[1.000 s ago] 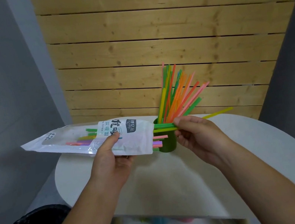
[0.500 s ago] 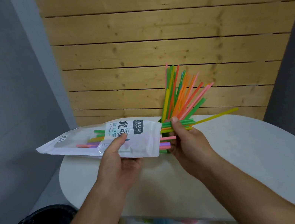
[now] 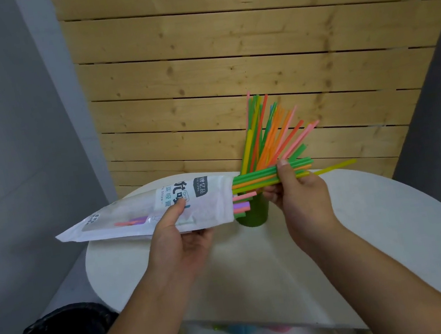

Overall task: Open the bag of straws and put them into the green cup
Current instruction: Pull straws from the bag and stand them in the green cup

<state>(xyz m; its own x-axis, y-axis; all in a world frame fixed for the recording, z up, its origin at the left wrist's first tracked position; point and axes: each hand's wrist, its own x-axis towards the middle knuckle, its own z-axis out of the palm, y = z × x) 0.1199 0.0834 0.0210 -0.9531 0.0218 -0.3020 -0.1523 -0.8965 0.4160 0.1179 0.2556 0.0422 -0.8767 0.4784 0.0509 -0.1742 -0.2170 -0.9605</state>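
Bag open, gripped by left hand | right hand pinched straws | cup held many | several remained in bag

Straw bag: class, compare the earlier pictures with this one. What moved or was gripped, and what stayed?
The right hand, gripping a bundle of straws at the mouth of the bag, has drawn them further out to the right; fewer show through the bag's window. The left hand still holds the bag, and the green cup stands unmoved on the table.
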